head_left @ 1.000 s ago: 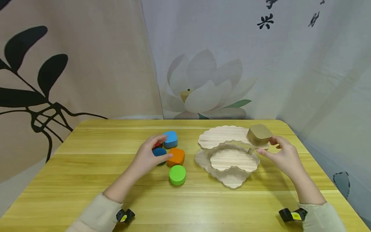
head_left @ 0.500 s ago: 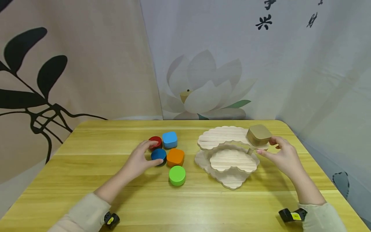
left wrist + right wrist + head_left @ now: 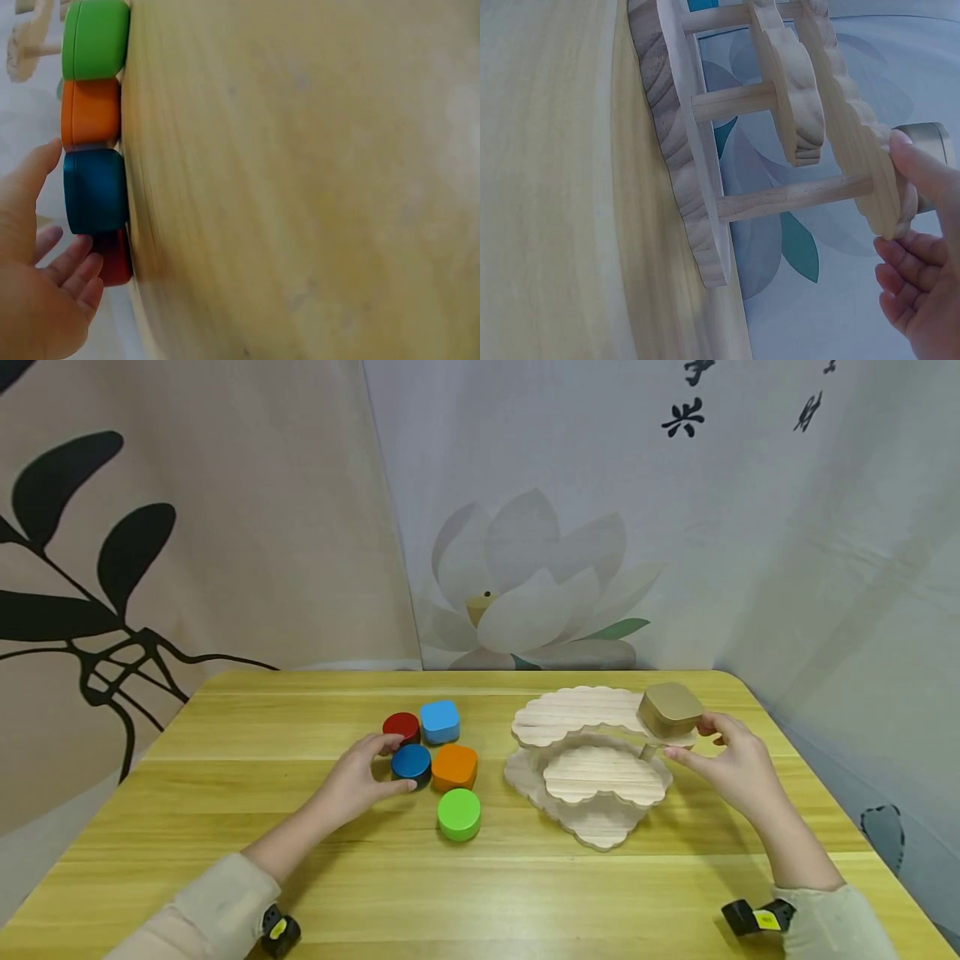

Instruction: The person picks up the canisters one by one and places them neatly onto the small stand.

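My left hand (image 3: pixel 356 783) is at a round blue tin (image 3: pixel 411 762), thumb and fingers spread at its left side. In the left wrist view the fingers look apart from this blue tin (image 3: pixel 96 191) and are not closed round it. A red tin (image 3: pixel 401 724) lies just beyond the fingertips. My right hand (image 3: pixel 738 760) holds the right end of the upper tier of a scalloped wooden stand (image 3: pixel 577 714), thumb and fingers on its edge. A gold tin (image 3: pixel 670 708) sits on that tier by the fingers; the right wrist view shows the tier (image 3: pixel 881 195) raised on pegs.
Beside the blue tin stand an orange tin (image 3: pixel 454 767), a light blue tin (image 3: pixel 439 721) and a round green tin (image 3: pixel 459 814). All rest on a wooden table (image 3: pixel 480 893). A printed curtain (image 3: pixel 555 527) hangs behind the table's far edge.
My left hand has drawn back to the left and down, from over the orange tin to the blue one, uncovering the red and blue tins. The right hand stays on the stand.
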Tool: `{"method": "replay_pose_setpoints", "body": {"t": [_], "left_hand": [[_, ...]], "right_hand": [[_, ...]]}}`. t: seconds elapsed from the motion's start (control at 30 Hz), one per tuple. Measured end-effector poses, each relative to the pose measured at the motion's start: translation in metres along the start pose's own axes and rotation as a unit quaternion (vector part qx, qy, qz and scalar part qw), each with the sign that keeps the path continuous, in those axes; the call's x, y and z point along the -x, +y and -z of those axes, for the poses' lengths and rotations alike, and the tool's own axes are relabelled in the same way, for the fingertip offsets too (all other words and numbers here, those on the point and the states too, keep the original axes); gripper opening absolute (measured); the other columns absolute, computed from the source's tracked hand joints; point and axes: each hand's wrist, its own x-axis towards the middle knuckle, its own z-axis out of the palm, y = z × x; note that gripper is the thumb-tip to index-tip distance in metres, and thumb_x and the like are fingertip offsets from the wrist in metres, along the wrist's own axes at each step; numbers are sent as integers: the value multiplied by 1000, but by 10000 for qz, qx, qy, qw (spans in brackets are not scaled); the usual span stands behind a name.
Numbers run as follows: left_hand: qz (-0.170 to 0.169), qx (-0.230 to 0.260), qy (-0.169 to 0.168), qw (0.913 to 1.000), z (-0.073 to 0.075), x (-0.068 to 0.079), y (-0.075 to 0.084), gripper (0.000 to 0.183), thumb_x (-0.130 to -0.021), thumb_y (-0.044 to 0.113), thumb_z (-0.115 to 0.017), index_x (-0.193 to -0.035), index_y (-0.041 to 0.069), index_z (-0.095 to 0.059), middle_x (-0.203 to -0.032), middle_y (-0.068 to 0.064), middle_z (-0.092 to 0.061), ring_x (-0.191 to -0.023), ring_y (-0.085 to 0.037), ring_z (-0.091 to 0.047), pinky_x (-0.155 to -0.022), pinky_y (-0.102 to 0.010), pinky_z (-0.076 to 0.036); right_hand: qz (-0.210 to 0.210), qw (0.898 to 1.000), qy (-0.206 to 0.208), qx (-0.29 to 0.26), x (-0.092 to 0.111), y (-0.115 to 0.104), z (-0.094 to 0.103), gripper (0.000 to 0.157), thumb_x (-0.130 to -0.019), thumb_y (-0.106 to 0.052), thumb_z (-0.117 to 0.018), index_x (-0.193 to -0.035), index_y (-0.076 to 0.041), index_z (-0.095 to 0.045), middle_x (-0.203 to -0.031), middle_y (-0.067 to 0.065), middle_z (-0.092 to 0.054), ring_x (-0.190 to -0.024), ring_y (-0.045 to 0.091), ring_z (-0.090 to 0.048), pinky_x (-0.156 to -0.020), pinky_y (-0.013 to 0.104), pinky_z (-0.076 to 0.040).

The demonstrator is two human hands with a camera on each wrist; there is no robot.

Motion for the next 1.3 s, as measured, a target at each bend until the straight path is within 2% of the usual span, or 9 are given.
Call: {"method": "replay_pose_setpoints", "body": {"t": [0.3, 0.63, 0.9, 1.1, 1.3], "left_hand": [[25, 55, -134, 9999, -7, -2, -8, 71, -77, 29, -82, -134, 0, -50, -130, -16, -54, -118, -34, -50, -98, -53, -39], [59, 88, -62, 9999, -13, -4, -7, 60, -81, 18, -79, -131, -1, -52, -131, -18, -53, -121, -37, -48, -100, -53, -37], [67, 152, -25, 9999, -12, -3, -7, 58, -81, 16, -79, -130, -2, -53, -129, -18, -53, -116, -36, -50, -97, -52, -41], [-11, 195, 144, 9997, -8, -3, -8, 56, -80, 15, -79, -127, -2, -54, -124, -17, -56, -108, -33, -54, -91, -49, -46], [49, 190, 297, 9994, -2, -2, -6, 55, -80, 15, -80, -126, -2, -55, -122, -16, -57, -106, -32, -54, -89, -47, -47]], "right_hand": [[26, 10000, -14, -32, 1, 0, 0, 65, -83, -36, -76, -123, 9, -51, -112, 25, -52, -103, 41, -47, -83, 53, -38], [50, 10000, 11, -56, 0, 2, -1, 65, -83, -35, -76, -123, 9, -51, -111, 24, -53, -103, 40, -47, -83, 52, -38], [68, 10000, 29, -41, 0, 3, -2, 65, -82, -35, -76, -123, 8, -52, -111, 24, -53, -102, 40, -47, -82, 51, -38], [90, 9999, 54, -36, 0, 3, -2, 64, -82, -35, -77, -122, 9, -52, -110, 23, -53, -102, 39, -48, -82, 51, -38], [27, 10000, 23, -18, 0, 3, -2, 65, -83, -36, -76, -122, 9, -52, -111, 23, -52, -102, 40, -48, -82, 52, -39]]}}
